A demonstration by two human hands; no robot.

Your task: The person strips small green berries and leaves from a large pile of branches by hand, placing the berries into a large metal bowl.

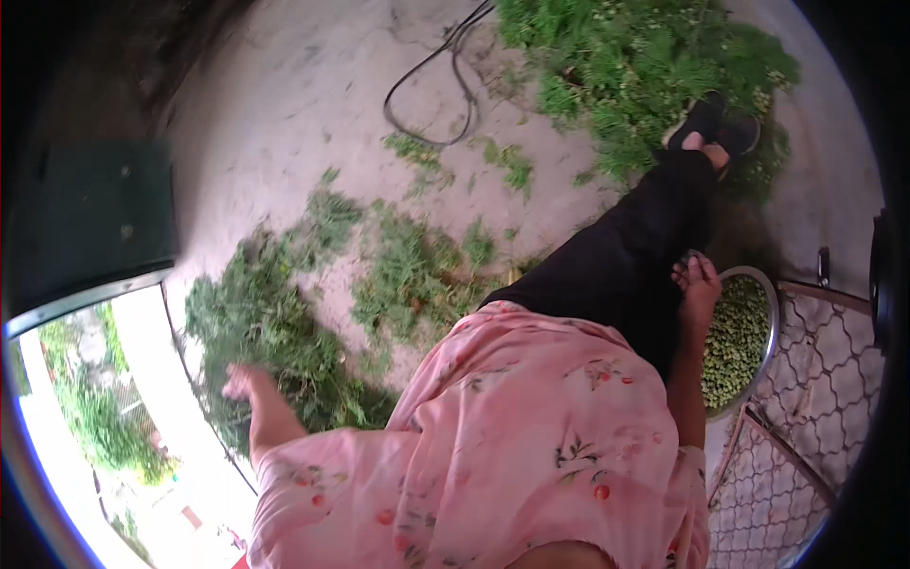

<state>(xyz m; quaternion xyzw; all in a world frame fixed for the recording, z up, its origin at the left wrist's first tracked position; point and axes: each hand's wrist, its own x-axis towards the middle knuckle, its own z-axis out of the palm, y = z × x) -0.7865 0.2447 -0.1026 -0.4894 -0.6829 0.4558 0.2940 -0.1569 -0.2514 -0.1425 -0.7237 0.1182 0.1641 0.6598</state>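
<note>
At the left, my left hand (245, 381) reaches over a heap of cut green plants (275, 322). Motion smears its fingers, so I cannot make out their pose or anything in them. By my dark trousers, my right hand (699, 275) is held with its fingers curled in. Something small and dark shows near those fingertips, too unclear to name. Just beside that hand and wrist stands a round metal bowl (773, 318) full of small green pods or berries (735, 341).
A larger heap of leafy green stems (635, 76) lies at the far right, around my shoes (701, 123). Loose sprigs (417, 275) are scattered mid-floor. A black cable (389, 100) loops on the concrete. A dark green box-like object (90, 223) stands left, a wire-mesh panel (815, 379) right.
</note>
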